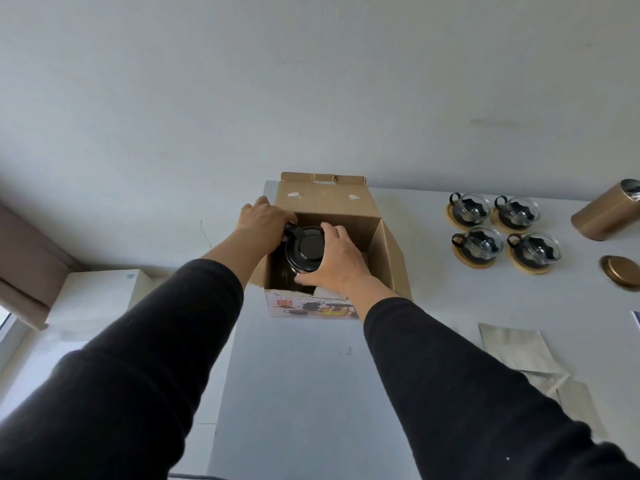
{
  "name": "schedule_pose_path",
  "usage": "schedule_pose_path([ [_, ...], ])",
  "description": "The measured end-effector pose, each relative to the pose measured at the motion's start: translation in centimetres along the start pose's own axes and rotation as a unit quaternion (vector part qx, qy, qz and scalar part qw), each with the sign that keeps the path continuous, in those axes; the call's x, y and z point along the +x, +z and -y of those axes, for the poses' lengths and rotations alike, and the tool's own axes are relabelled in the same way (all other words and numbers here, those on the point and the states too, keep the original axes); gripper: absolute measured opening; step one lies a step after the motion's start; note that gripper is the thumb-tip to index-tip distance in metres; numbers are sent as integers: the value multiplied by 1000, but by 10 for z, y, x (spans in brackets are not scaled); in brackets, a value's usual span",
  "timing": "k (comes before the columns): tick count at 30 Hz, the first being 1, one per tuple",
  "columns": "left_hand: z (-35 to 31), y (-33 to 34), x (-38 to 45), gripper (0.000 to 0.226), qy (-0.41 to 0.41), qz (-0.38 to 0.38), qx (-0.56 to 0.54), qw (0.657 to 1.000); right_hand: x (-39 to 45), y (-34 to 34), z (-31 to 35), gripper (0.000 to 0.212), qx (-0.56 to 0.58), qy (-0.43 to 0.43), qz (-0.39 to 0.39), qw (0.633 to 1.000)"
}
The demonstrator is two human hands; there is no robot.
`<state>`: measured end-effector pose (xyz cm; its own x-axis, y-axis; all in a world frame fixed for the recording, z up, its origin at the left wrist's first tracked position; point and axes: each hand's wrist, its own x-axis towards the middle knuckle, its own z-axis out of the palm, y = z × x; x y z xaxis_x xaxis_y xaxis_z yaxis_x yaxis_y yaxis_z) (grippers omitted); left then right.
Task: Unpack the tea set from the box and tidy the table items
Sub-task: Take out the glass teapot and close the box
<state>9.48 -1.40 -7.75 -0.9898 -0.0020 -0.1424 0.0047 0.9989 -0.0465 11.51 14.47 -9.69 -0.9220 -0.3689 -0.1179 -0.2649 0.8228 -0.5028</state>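
Note:
An open cardboard box (377, 258) stands at the far left end of the white table (304, 382), its lid flap raised at the back. Inside it sits a dark teapot (306, 252) with a black round lid and a black handle at its left. My left hand (261, 221) grips the teapot at the handle side. My right hand (337, 263) curls round its right side and front. Both hands reach into the box. The teapot's lower body is hidden by the box walls.
Several glass cups (504, 233) with black handles sit on round wooden coasters at the right. A gold tin (604, 216) lies on its side at the far right, its gold lid (621, 277) nearby. Silver foil pouches (517, 349) lie near the right front.

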Motion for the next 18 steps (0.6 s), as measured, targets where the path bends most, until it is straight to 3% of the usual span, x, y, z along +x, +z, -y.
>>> schedule_pose_path([
  [18, -20, -111, -22, 30, 20, -59, -86, 994, -30, -116, 22, 104, -31, -41, -46, 998],
])
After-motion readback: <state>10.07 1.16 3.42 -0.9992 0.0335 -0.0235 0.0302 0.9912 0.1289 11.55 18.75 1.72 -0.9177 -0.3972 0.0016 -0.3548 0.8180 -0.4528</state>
